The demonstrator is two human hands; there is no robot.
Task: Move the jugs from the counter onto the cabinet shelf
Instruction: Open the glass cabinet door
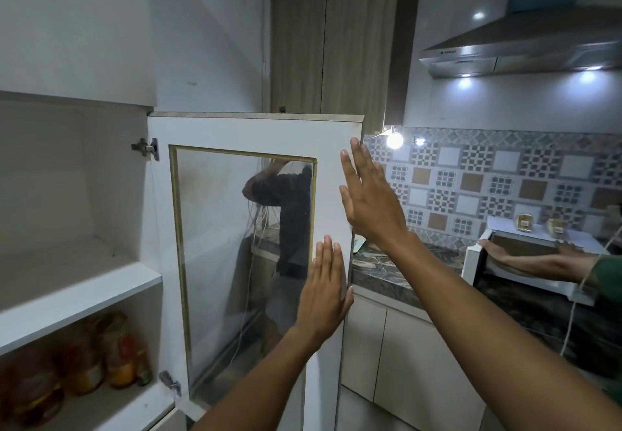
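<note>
A white cabinet door [330, 134] with a glass pane stands swung open in front of me. My left hand [324, 292] lies flat near the door's lower right edge, fingers straight and apart. My right hand [367, 195] is raised flat by the door's upper right edge, holding nothing. To the left, the open cabinet shows a bare white upper shelf [77, 292]. Several amber bottles or jugs [84, 366] stand on the lower shelf. I see no jug on the marble counter [380, 276].
Another person's hand and forearm [525, 259] reach in from the right over a white microwave [525, 269] on the counter. A range hood [525, 50] hangs above. Tall wooden cabinets [336, 43] stand behind the door. The glass reflects a person.
</note>
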